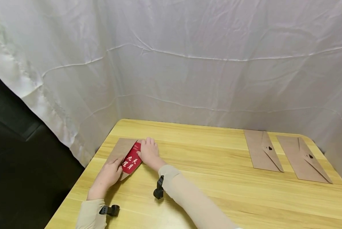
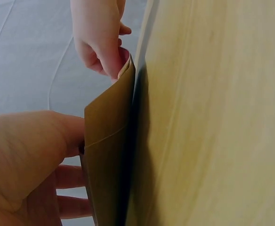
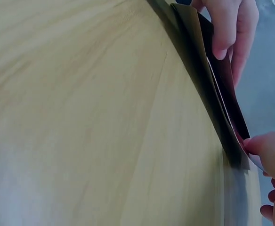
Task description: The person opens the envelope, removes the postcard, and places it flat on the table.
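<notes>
On the table's left side lies a brown paper envelope (image 1: 120,148) with its mouth open. A red card (image 1: 131,165) with white characters shows in the opening, partly covered by the paper. My left hand (image 1: 109,173) grips the envelope at its near left edge, the thumb by the opening. At the far right end of the opening, my right hand (image 1: 150,153) pinches the red card, its thumb on the card's face. In the left wrist view the envelope (image 2: 107,136) is tilted up off the wood. The right wrist view shows the right hand (image 3: 274,165) with its thumb at the card's edge.
Two closed brown envelopes, a nearer-centre one (image 1: 256,152) and an outer one (image 1: 298,160), lie at the table's right, each with a dark seal mark. White curtains (image 1: 188,79) hang behind the wooden table (image 1: 205,159). Something black (image 1: 19,165) stands on the left.
</notes>
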Demonstrator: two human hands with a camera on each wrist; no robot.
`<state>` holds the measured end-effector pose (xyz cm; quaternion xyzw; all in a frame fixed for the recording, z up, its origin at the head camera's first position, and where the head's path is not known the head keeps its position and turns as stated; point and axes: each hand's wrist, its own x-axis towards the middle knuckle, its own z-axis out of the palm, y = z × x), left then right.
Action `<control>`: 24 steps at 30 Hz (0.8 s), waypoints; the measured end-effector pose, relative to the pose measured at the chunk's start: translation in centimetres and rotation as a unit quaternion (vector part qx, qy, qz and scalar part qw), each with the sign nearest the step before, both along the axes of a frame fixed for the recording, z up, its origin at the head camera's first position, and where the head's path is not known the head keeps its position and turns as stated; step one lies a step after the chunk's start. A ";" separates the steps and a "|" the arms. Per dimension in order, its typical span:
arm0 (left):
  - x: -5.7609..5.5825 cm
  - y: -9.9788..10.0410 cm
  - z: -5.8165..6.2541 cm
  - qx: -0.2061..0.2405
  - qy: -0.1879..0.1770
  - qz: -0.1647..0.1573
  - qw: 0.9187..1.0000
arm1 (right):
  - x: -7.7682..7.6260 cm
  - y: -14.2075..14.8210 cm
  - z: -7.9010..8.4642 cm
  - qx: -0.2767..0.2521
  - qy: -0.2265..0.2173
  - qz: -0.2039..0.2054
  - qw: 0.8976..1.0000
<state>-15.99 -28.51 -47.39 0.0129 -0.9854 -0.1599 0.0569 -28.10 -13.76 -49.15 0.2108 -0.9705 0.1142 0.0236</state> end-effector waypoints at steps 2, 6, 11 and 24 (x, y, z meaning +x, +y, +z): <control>0.0 0.0 0.0 0.000 0.002 0.000 1.000 | -0.1 0.5 0.1 0.002 0.005 0.011 1.000; 0.0 0.0 -0.1 -0.002 0.011 -0.002 1.000 | -0.2 1.3 0.3 -0.001 0.013 0.033 0.999; 0.0 -0.3 -0.3 -0.004 0.003 0.004 1.000 | -0.2 2.3 0.4 0.003 0.026 0.049 0.998; 0.2 -0.6 -0.2 -0.009 -0.035 0.015 0.999 | -0.6 4.1 0.1 0.012 0.022 0.069 0.997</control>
